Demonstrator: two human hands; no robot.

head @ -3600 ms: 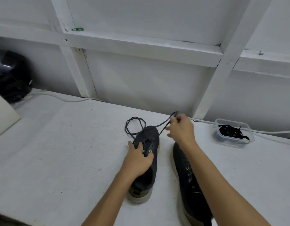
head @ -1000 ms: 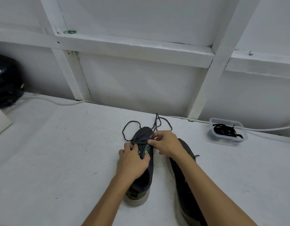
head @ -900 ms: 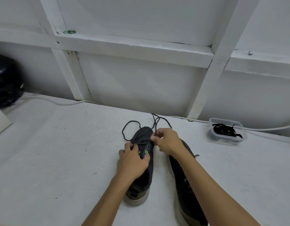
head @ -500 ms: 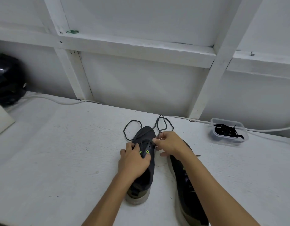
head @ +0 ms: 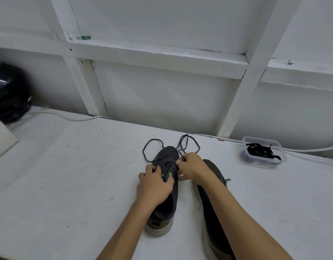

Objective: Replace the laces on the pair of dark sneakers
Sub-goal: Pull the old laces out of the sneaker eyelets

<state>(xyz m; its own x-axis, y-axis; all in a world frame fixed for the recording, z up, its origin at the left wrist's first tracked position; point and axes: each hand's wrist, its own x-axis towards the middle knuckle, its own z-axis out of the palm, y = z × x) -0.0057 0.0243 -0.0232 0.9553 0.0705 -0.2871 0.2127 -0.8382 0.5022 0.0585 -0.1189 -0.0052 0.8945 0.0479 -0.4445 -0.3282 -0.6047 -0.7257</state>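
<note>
Two dark sneakers lie side by side on the white table, toes pointing away from me. My left hand (head: 155, 182) grips the upper of the left sneaker (head: 166, 196) beside its green eyelet loops. My right hand (head: 192, 167) pinches the thin black lace (head: 152, 142) at an eyelet on that shoe's right side. Loose loops of this lace trail on the table past the toe. The right sneaker (head: 212, 212) lies partly hidden under my right forearm.
A clear plastic tub (head: 263, 163) holding more black laces stands at the back right. A white cable (head: 68, 117) runs along the wall foot. A black helmet (head: 9, 92) and a pale board (head: 2, 139) sit at the far left.
My right hand came down from holding the lace taut above the toe to the shoe's eyelets. The lace now lies slack in loops. My left hand has stayed on the shoe.
</note>
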